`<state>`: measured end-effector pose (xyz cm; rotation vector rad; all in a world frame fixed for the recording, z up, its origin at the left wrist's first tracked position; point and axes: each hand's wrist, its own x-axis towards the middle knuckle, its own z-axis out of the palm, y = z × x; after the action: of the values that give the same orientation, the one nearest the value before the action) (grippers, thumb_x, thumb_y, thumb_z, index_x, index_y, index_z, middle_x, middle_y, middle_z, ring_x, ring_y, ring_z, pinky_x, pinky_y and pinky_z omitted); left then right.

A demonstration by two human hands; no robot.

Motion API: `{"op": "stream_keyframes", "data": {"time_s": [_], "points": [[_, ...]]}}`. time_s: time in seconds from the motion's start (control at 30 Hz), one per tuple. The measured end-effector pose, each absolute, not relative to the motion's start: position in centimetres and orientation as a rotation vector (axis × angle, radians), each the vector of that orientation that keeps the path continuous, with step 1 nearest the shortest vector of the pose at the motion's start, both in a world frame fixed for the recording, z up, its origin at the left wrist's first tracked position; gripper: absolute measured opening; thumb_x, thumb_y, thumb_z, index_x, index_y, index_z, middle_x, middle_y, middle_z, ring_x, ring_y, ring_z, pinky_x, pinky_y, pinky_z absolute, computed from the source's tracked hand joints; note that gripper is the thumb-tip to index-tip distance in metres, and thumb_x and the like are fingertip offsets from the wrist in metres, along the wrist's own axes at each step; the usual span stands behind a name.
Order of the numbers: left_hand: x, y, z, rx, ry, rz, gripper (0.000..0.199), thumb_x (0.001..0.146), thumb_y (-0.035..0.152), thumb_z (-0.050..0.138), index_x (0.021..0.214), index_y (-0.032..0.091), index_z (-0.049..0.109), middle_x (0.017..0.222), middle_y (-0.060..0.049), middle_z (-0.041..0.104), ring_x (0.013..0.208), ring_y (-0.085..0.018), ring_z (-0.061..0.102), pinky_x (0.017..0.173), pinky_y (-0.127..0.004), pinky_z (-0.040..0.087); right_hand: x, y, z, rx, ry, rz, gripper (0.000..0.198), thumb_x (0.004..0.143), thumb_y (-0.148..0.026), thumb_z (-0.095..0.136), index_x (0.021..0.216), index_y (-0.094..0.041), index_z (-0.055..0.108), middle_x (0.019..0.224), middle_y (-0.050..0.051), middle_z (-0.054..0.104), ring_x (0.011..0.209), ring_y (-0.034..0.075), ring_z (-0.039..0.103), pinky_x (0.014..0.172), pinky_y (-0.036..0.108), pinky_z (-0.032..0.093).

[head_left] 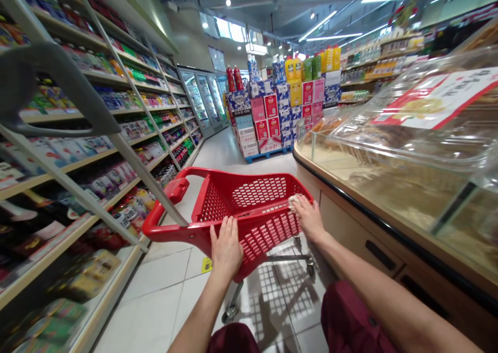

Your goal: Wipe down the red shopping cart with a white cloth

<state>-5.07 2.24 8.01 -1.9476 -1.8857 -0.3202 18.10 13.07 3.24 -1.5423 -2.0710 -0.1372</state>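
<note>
The single head view tilts forward and down an aisle, close over a red cart, shelves at left.

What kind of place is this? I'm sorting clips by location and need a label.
A supermarket aisle. Both hands, left hand and right hand, rest on a red shopping cart; stocked shelves line the left, and a stacked drinks display stands ahead.

A supermarket aisle: pale tiled floor, stocked shelves along the left, a glass-topped food counter right, stacked cartons ahead, strip lights overhead.
</note>
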Motion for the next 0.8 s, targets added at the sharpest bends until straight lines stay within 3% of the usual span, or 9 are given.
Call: {"op": "stream_keyframes", "data": {"time_s": [0.13, 0.3, 0.5, 0.7, 0.8], "points": [[-5.5, 2.1, 7.9, -1.938, -1.874, -0.336, 0.06, 0.064, 0.013, 0.04, 0.123, 0.006, 0.037, 0.13, -0.011, 0.039, 0.123, -0.023, 0.029, 0.103, -0.046, 0.017, 22.5, 14.4, -0.1, -1.708, -1.87, -0.162, 0.047, 0.075, -0.004, 0.031, 0.117, -0.017, 0.048, 0.132, 0.009, 0.036, 0.122, 0.022, 0.03, 0.097, 0.048, 0.021], [-5.5, 1.7, 7.5, -1.916, -1.892, -0.348, 0.06, 0.065, 0.012, 0.04, 0.124, 0.007, 0.035, 0.132, -0.011, 0.037, 0.124, -0.023, 0.027, 0.1, -0.046, 0.022, 22.2, 10.8, -6.0, -1.611, -2.055, 0.038, 0.042, 0.075, -0.006, 0.032, 0.108, -0.018, 0.056, 0.123, 0.009, 0.048, 0.114, 0.019, 0.043, 0.094, 0.04, 0.03], [-5.5, 1.4, 7.4, -1.92, -1.902, -0.361, 0.06, 0.066, 0.012, 0.039, 0.125, 0.008, 0.034, 0.132, -0.01, 0.035, 0.125, -0.024, 0.025, 0.101, -0.047, 0.021, 21.6, 12.0, -3.1, -1.482, -1.745, -0.208, 0.04, 0.079, -0.012, 0.033, 0.113, -0.018, 0.05, 0.129, 0.008, 0.041, 0.122, 0.019, 0.03, 0.098, 0.045, 0.021], [-5.7, 1.1, 7.4, -1.938, -1.904, -0.354, 0.06, 0.065, 0.013, 0.039, 0.125, 0.008, 0.034, 0.133, -0.009, 0.033, 0.125, -0.023, 0.025, 0.102, -0.048, 0.018, 20.8, 10.9, -4.3, -1.432, -1.982, -0.124, 0.045, 0.071, -0.003, 0.033, 0.106, -0.019, 0.057, 0.121, 0.01, 0.05, 0.113, 0.02, 0.043, 0.094, 0.045, 0.028], [-5.9, 0.9, 7.3, -1.934, -1.913, -0.349, 0.061, 0.065, 0.013, 0.039, 0.125, 0.007, 0.034, 0.134, -0.009, 0.032, 0.125, -0.023, 0.024, 0.102, -0.048, 0.018, 20.3, 10.2, -3.0, -1.335, -1.998, -0.149, 0.043, 0.075, -0.005, 0.034, 0.109, -0.02, 0.054, 0.123, 0.008, 0.049, 0.116, 0.019, 0.04, 0.095, 0.044, 0.026]]}}
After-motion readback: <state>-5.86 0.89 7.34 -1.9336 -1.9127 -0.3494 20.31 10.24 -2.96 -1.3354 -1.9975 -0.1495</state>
